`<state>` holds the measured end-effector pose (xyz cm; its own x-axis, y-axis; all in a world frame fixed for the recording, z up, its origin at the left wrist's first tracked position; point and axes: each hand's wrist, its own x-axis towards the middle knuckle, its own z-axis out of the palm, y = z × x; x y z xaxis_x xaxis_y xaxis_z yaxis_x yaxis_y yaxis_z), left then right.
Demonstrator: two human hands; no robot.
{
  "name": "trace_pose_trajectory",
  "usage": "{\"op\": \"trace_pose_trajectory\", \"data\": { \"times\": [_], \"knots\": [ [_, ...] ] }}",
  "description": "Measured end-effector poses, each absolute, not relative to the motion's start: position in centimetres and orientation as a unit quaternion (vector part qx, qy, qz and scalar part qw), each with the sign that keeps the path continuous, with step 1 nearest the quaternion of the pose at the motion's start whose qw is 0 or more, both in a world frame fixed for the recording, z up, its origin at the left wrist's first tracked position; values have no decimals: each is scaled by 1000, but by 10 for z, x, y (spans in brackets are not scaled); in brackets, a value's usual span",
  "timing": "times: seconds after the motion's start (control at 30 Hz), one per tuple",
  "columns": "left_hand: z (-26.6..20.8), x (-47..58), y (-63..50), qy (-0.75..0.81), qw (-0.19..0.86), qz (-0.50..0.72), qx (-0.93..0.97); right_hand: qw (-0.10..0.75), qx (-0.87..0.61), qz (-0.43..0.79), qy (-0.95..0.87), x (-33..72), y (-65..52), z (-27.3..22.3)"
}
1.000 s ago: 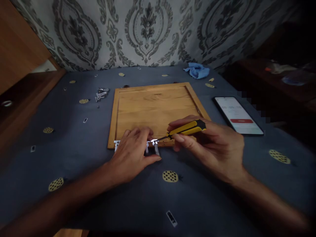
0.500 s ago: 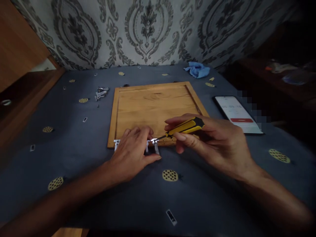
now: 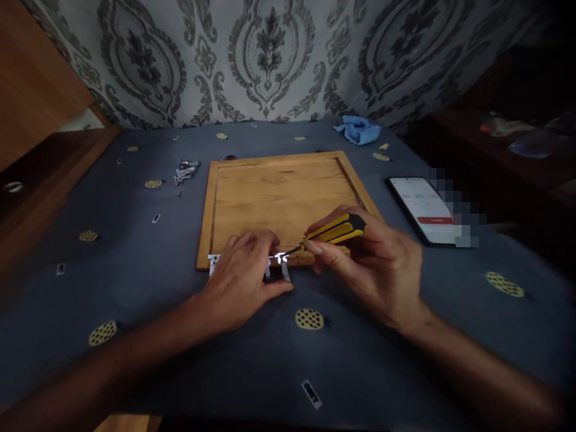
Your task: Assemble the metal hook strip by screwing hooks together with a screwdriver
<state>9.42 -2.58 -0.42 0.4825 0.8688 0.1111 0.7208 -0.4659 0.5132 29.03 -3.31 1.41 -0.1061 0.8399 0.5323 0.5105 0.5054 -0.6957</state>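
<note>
Here the left hand (image 3: 240, 282) lies flat over the shiny metal hinge (image 3: 282, 264), hiding most of it, beside the wooden door panel (image 3: 274, 198). The right hand (image 3: 369, 264), closed on the yellow-and-black screwdriver (image 3: 333, 231), has pulled nearer, uncovering more of the phone (image 3: 425, 207).

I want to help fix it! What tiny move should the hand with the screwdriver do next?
Probably turn the screwdriver in place: its tip sits at the metal bracket on the wooden panel edge, while the left hand presses beside it.
</note>
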Motion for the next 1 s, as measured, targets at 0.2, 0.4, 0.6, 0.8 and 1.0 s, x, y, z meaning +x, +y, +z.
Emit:
{"op": "trace_pose_trajectory", "data": {
  "times": [0.2, 0.4, 0.6, 0.8, 1.0],
  "knots": [
    [-3, 94, -26, 474, 209, 175, 837, 532, -436, 187, -701, 292, -37, 12],
    [-4, 94, -26, 479, 212, 179, 833, 549, -444, 219, -674, 296, -42, 11],
    [-4, 94, -25, 482, 211, 173, 833, 520, -437, 192, -709, 296, -39, 9],
    [-4, 95, -26, 477, 207, 173, 837, 510, -424, 191, -724, 297, -38, 10],
    [-3, 94, -26, 473, 209, 174, 838, 476, -436, 234, -727, 298, -35, 18]
  ]
}}
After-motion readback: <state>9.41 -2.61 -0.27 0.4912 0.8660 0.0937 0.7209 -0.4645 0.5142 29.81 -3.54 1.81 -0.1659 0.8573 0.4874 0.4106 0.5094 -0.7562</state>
